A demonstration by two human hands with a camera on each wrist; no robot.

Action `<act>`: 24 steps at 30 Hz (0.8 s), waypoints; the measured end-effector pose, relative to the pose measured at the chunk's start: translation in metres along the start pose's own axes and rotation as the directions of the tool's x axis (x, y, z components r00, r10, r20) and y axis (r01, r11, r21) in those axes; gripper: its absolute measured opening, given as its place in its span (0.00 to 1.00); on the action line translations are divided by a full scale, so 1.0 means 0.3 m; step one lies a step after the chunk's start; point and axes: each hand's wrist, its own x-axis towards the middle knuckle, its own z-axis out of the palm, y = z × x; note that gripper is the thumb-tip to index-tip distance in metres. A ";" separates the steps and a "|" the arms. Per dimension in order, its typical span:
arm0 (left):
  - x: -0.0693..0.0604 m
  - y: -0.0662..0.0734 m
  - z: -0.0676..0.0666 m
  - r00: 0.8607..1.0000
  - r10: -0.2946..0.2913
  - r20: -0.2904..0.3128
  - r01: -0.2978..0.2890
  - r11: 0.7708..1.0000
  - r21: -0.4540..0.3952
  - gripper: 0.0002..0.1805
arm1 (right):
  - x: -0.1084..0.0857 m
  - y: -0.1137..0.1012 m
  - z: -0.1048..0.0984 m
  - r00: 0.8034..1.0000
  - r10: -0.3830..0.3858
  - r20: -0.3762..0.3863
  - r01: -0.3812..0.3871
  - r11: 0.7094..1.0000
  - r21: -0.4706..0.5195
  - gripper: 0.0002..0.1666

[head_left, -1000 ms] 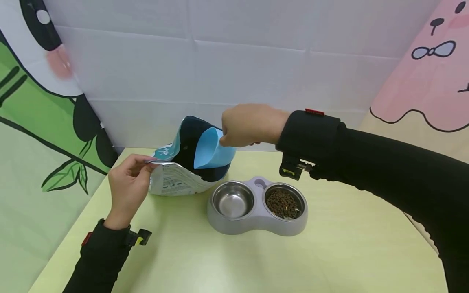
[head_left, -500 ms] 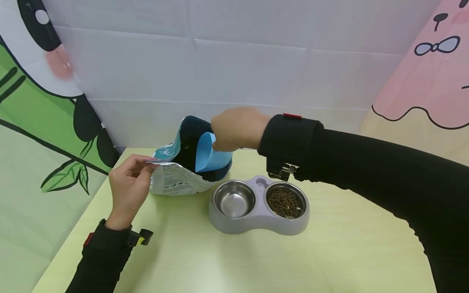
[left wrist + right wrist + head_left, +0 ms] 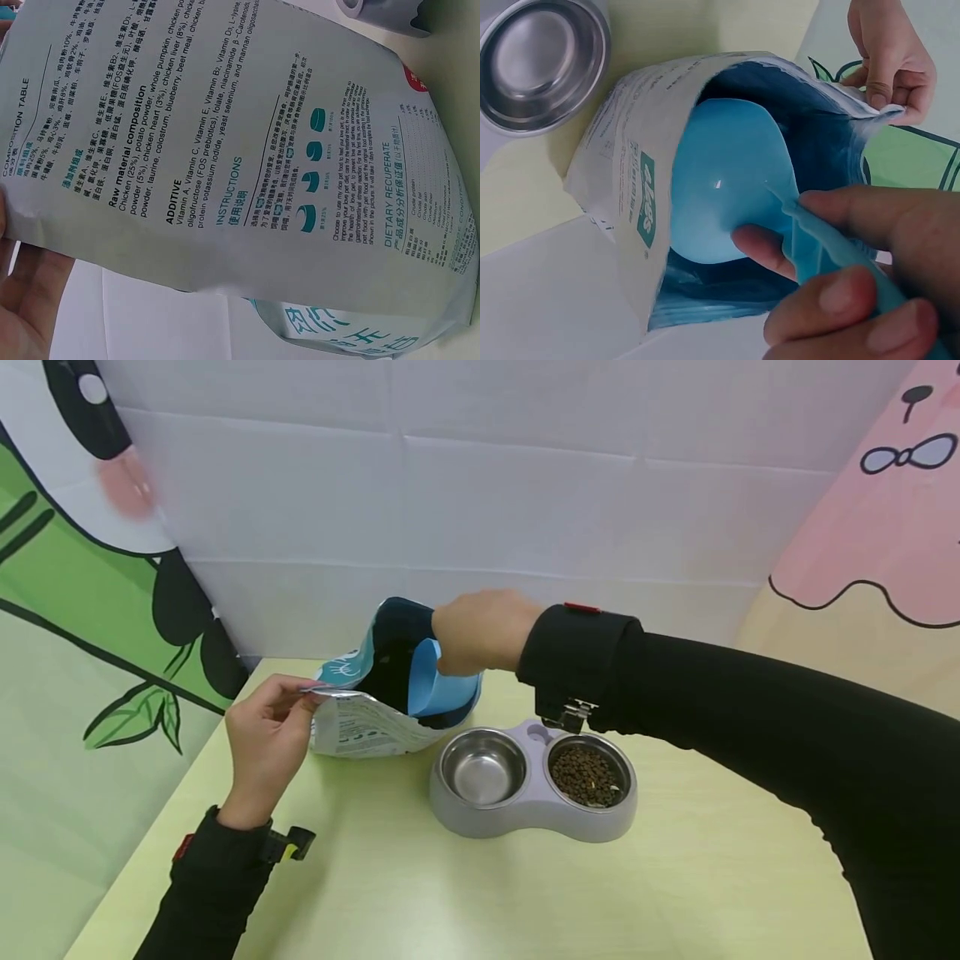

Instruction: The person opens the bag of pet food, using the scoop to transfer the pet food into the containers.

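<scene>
Light blue plastic scoop (image 3: pixel 731 180) has its head tucked inside the mouth of the bag (image 3: pixel 375 731), with the handle poking out past the rim. The right hand (image 3: pixel 483 631) has its fingers wrapped round that handle and hangs over the bag's right side, so its knuckles are pretty close to the edge there. The left hand (image 3: pixel 267 735) pinches the bag's left corner between thumb and fingers, and the mouth gapes enough to show dark lining (image 3: pixel 386 672) on either side of the scoop. Can't tell if the scoop head is touching the front lip or what's in it. The bag sits near the back left corner of the table (image 3: pixel 525 902), and the wall sheet (image 3: pixel 510 510) hangs just behind it, so it's tight back there. Just to the bag's front right is a grey bowl stand (image 3: pixel 480 827), close enough that I can't say for sure they don't touch. Its steel left bowl (image 3: pixel 483 772) is nearer the bag; the right bowl (image 3: pixel 620 768), farther off, holds brown kibble (image 3: pixel 585 777). Way more room in front of the bag, where the tabletop runs on toward the wearer.
</scene>
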 end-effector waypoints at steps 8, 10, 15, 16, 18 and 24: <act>0.000 0.005 -0.002 1.000 0.027 -0.005 -0.027 1.000 -0.010 0.06 | 0.025 -0.025 0.046 0.999 -0.035 0.019 0.036 0.999 -0.035 0.13; 0.001 0.006 -0.001 0.999 0.032 -0.002 -0.032 0.999 -0.012 0.06 | 0.032 -0.028 0.058 0.999 -0.031 0.027 0.033 0.999 -0.039 0.12; 0.001 0.009 0.001 1.000 0.029 0.000 -0.029 1.000 -0.012 0.06 | 0.048 -0.033 0.077 0.999 -0.025 0.035 0.026 0.999 -0.046 0.11; 0.000 0.009 0.001 1.000 0.025 0.002 -0.025 1.000 -0.009 0.06 | 0.051 -0.033 0.081 0.999 -0.025 0.035 0.026 0.999 -0.044 0.11; -0.003 0.010 0.002 1.000 0.020 0.006 -0.020 1.000 -0.010 0.06 | 0.056 -0.032 0.088 0.999 -0.027 0.039 0.028 0.999 -0.038 0.12; -0.007 0.015 0.002 1.000 0.019 0.015 -0.019 1.000 -0.017 0.06 | 0.071 -0.026 0.111 0.999 -0.031 0.038 0.031 1.000 -0.002 0.12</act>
